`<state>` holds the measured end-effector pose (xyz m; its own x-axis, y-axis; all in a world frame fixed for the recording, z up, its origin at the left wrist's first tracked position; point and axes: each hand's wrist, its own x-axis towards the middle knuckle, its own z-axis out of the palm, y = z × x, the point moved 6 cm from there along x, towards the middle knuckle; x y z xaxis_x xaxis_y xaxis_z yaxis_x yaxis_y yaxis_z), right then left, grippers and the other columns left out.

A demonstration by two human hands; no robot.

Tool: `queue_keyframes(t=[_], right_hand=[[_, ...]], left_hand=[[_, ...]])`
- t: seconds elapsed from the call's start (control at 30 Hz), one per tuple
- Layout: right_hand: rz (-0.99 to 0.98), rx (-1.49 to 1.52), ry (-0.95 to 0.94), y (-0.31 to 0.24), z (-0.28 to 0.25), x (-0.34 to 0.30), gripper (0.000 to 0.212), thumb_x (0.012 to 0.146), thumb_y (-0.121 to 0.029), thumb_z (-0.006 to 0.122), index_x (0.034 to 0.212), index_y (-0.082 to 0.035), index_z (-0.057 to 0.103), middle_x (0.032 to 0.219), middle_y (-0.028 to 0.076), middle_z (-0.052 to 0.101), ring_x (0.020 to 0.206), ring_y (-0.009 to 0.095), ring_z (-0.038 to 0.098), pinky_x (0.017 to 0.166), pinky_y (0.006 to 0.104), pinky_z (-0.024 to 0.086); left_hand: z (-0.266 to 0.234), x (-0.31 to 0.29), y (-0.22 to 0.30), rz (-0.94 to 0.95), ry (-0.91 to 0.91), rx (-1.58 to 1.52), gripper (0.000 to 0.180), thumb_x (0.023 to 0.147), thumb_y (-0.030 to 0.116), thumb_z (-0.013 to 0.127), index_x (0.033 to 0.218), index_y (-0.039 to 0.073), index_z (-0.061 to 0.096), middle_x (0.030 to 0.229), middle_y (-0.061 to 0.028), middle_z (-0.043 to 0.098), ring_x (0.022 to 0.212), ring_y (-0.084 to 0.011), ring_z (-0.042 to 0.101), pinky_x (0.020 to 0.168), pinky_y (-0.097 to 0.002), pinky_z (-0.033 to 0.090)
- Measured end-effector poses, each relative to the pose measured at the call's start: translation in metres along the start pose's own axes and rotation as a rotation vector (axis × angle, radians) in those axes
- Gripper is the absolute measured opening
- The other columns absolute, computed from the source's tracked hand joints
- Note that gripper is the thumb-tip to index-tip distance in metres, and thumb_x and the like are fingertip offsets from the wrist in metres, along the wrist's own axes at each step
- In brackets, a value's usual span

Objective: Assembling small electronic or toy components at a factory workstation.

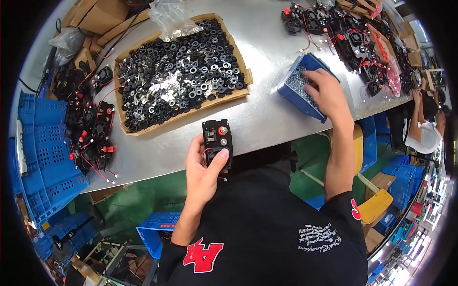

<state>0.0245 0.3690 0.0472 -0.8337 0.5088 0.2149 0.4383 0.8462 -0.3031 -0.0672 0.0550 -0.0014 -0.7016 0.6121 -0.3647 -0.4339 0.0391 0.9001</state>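
Observation:
My left hand (202,174) grips a black rectangular terminal panel (218,138), thumb across its lower face. A red terminal post and a silver one stand on the panel's right side, with metal contacts on its left. A red wire and a small white connector show at its lower end. My right hand (327,93) reaches into a blue plastic bin (301,106) of small silver screws (298,82). Its fingers curl down at the screws; whatever is between the fingertips is too small to make out.
A shallow cardboard tray (186,110) of black and silver washers lies on the metal table (265,45), a clear plastic bag (174,21) on its far edge. Wired black assemblies (88,128) lie left, more (355,50) far right. A blue crate (45,152) stands left; another person (424,128) sits right.

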Motion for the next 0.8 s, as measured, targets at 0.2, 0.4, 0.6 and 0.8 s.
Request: queue_keyframes(t=[0.2,0.4,0.6,0.8], right_hand=[[-0.051,-0.098,-0.138,-0.006,0.018,0.002,0.021,0.082,-0.012,0.066,0.101,-0.003,0.069,0.081,0.016,0.064,0.081,0.037,0.063,0.076,0.0408,0.05],[0.127,0.153,0.07,0.002,-0.004,-0.007,0.016,0.088,-0.012,0.063,0.1,-0.002,0.069,0.089,0.013,0.069,0.076,0.02,0.066,0.071,0.0299,0.05],[0.256,0.842,-0.046,-0.073,-0.004,-0.05,0.013,0.087,-0.004,0.064,0.098,0.002,0.068,0.086,0.005,0.066,0.077,0.011,0.062,0.071,0.0238,0.049],[0.191,1.162,-0.385,-0.153,0.045,-0.088,0.012,0.087,0.002,0.065,0.098,0.004,0.065,0.092,0.007,0.066,0.081,0.011,0.064,0.073,0.0242,0.052]], left_hand=[[-0.004,-0.006,-0.006,-0.01,0.017,-0.03,0.046,0.088,0.014,0.068,0.126,0.001,0.045,0.097,-0.0016,0.059,0.076,-0.0043,0.055,0.059,-0.0192,0.048],[-0.004,-0.012,-0.002,0.012,0.0,-0.04,0.048,0.089,0.012,0.067,0.129,-0.002,0.043,0.1,-0.0038,0.059,0.078,-0.005,0.055,0.061,-0.0203,0.048],[-0.008,-0.009,-0.008,0.056,-0.071,-0.03,0.053,0.088,0.01,0.069,0.131,-0.003,0.041,0.11,-0.0073,0.058,0.093,-0.0092,0.056,0.079,-0.0244,0.049],[-0.002,-0.014,-0.003,0.142,-0.061,-0.017,0.056,0.087,0.009,0.069,0.132,-0.005,0.04,0.118,-0.0117,0.058,0.104,-0.0134,0.058,0.089,-0.0272,0.047]])
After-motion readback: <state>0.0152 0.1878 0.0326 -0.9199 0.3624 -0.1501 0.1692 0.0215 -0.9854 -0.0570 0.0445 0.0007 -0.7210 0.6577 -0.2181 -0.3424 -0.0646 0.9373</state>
